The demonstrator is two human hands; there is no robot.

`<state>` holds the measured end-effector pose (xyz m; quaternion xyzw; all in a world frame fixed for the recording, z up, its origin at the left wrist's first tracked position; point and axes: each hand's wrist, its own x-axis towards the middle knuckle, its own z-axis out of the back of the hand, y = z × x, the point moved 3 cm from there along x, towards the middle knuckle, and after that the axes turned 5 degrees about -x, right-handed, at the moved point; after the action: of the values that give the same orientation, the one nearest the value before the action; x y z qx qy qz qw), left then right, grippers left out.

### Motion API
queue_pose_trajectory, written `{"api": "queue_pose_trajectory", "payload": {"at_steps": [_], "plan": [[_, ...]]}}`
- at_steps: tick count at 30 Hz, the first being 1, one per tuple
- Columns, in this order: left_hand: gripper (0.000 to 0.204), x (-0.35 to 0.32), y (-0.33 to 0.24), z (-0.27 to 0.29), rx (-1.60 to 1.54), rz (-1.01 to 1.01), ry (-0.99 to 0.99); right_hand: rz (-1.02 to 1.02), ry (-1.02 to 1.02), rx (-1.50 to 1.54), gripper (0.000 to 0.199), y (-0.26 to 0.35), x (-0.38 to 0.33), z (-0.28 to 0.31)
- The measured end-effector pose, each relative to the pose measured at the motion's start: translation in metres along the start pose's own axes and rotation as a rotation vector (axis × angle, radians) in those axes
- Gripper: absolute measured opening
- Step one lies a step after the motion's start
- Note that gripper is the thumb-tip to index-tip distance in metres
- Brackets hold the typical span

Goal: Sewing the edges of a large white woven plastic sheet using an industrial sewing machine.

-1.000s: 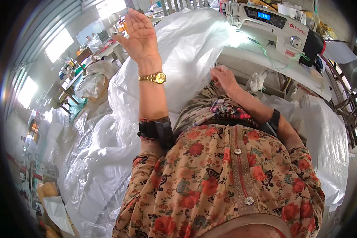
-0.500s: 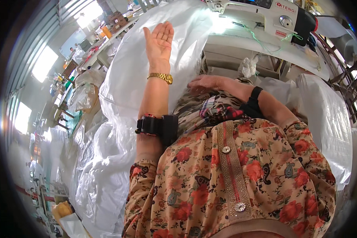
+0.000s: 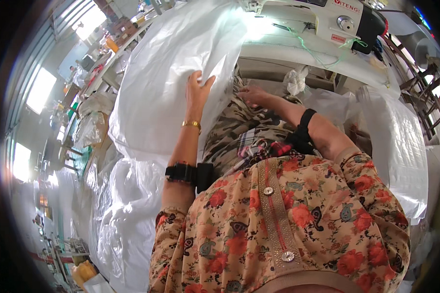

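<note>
Here's the left hand (image 3: pixel 199 90), thumb and fingers apart against the white plastic sheet (image 3: pixel 156 78), nearer it than the right hand (image 3: pixel 253 95) over the camouflage trousers (image 3: pixel 222 139), whose blurred grip I can't tell. Beneath and ahead of the left, the sheet runs lengthwise away, slanting rightward toward the sewing machine (image 3: pixel 327 24).

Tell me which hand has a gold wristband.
The left hand, at the white plastic sheet: a gold band circles its wrist; the right hand shows none.
</note>
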<state>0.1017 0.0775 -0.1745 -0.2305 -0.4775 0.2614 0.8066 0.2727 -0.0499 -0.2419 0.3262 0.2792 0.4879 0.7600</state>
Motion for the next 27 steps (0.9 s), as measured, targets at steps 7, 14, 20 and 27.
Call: {"api": "queue_pose_trajectory", "payload": {"at_steps": [7, 14, 20, 27], "plan": [[0.054, -0.054, -0.021, -0.008, 0.141, 0.038, 0.095, 0.073, -0.131, -0.088, 0.058, -0.031, -0.003, -0.010], [0.027, -0.056, -0.001, 0.017, 0.328, -0.038, -0.081, 0.003, -0.135, 0.258, 0.068, 0.001, -0.019, -0.021], [0.033, -0.041, -0.009, 0.024, -0.209, 0.335, 0.018, 0.090, -0.103, 0.443, 0.052, -0.009, -0.015, -0.033], [0.040, 0.047, -0.064, 0.103, -0.455, 0.256, -0.084, -0.048, 0.093, 0.361, 0.031, 0.020, -0.035, -0.048]]}}
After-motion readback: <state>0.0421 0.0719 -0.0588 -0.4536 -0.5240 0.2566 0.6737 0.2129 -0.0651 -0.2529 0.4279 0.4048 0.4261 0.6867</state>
